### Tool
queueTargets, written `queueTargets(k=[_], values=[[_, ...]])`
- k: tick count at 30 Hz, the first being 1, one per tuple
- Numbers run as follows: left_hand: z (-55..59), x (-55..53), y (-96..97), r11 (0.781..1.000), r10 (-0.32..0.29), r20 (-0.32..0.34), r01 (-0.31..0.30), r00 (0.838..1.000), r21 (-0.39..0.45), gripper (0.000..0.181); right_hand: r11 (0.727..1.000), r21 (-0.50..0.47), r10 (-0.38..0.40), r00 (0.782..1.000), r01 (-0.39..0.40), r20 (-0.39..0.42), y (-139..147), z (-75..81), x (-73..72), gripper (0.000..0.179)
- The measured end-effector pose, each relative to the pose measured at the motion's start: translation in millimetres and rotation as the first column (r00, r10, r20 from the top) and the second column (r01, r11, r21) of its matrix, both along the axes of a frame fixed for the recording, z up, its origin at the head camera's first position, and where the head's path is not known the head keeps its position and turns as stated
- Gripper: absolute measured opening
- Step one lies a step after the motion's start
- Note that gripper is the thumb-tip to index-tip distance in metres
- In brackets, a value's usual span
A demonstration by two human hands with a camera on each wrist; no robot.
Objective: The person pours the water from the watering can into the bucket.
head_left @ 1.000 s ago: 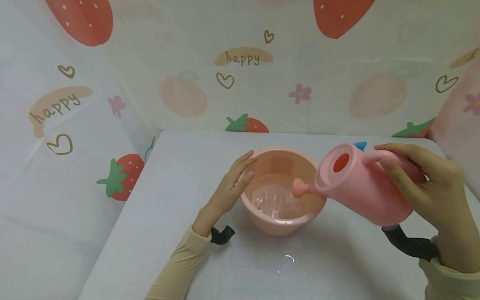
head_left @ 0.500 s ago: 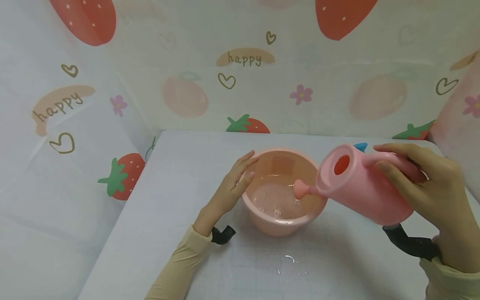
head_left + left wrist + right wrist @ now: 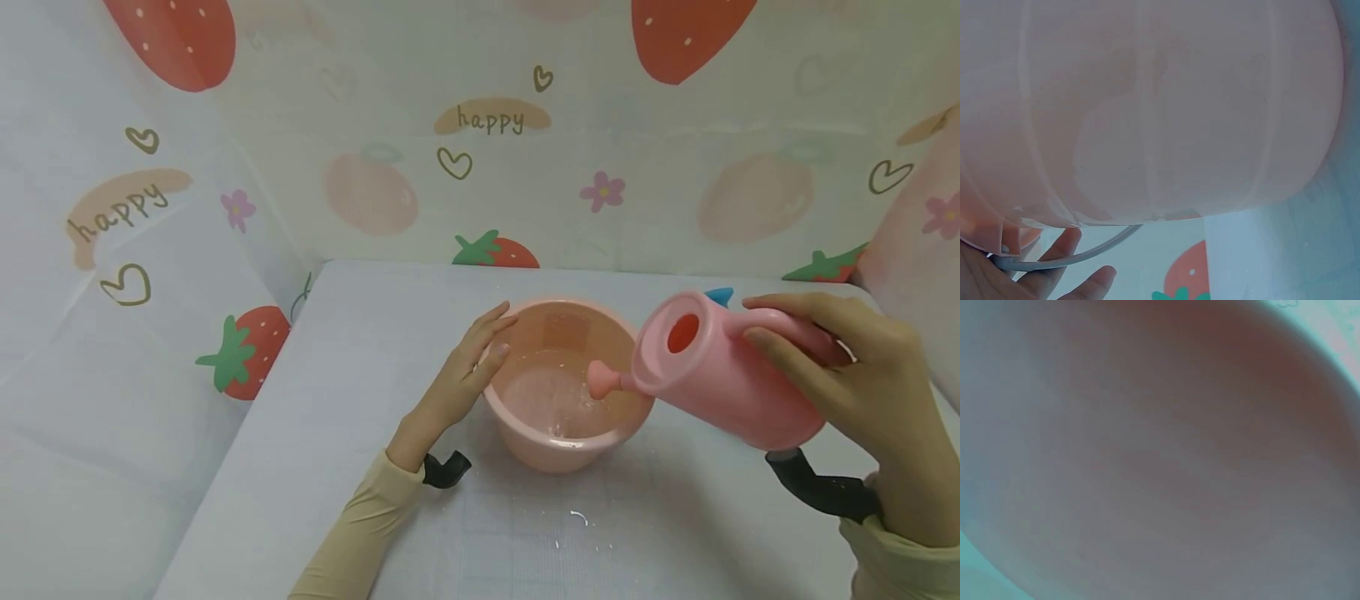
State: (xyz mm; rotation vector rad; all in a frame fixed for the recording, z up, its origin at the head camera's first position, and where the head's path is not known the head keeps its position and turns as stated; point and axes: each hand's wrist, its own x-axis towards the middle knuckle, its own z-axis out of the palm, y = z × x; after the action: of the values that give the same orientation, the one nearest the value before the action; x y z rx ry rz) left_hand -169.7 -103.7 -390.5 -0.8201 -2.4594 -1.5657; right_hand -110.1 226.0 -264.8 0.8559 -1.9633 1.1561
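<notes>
A pink bucket [image 3: 551, 458] stands on the table with shallow water [image 3: 543, 392] in it. My left hand [image 3: 453, 379] rests against the left side of its rim, fingers loosely stretched. In the left wrist view the bucket's ribbed wall [image 3: 1147, 112] fills most of the picture, with a grey handle [image 3: 1088, 255] near my fingers. My right hand [image 3: 855, 358] grips the handle of a pink watering can [image 3: 750, 392]. The can tilts left, its rose [image 3: 602, 380] over the bucket's inside. Its blurred bottom [image 3: 1160, 462] fills the right wrist view.
A small blue pointed thing [image 3: 720, 296] shows behind the can. Drops of water [image 3: 579, 517] lie on the white table [image 3: 375, 333] in front of the bucket. A printed sheet [image 3: 645, 125] hangs behind the table.
The splashing in the bucket has lessened and moved toward the rose. My right hand's fingers have shifted slightly left along the can's handle. The left hand stays in place.
</notes>
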Motion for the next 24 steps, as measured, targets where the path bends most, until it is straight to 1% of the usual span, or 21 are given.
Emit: queueTargets(k=[3,6,11,16,24], values=[[11.6,7.5,1.5,1.0,-0.003,0.015,0.003,1.0,0.008,0.041,1.0,0.013,0.008,1.0,-0.008,-0.009,1.1,0.0,-0.3,0.021],[15.2,9.5,2.1,1.0,0.005,0.018,-0.005,1.0,-0.001,0.041,0.999,0.047,-0.011,1.0,0.012,-0.013,4.3,-2.3,-1.8,0.023],[14.5,8.5,1.9,1.0,0.011,0.011,-0.011,1.0,-0.006,0.041,0.994,0.098,-0.036,0.999,0.039,-0.029,8.8,-5.8,-3.7,0.028],[12.6,7.6,1.4,1.0,0.008,0.013,-0.008,1.0,-0.002,0.041,0.993,0.11,-0.035,0.999,0.038,-0.025,10.4,-7.3,-3.6,0.027],[13.2,8.0,1.7,1.0,0.009,0.016,-0.009,1.0,-0.004,0.041,0.992,0.123,-0.02,1.0,0.023,-0.024,12.0,-7.8,-3.1,0.026]])
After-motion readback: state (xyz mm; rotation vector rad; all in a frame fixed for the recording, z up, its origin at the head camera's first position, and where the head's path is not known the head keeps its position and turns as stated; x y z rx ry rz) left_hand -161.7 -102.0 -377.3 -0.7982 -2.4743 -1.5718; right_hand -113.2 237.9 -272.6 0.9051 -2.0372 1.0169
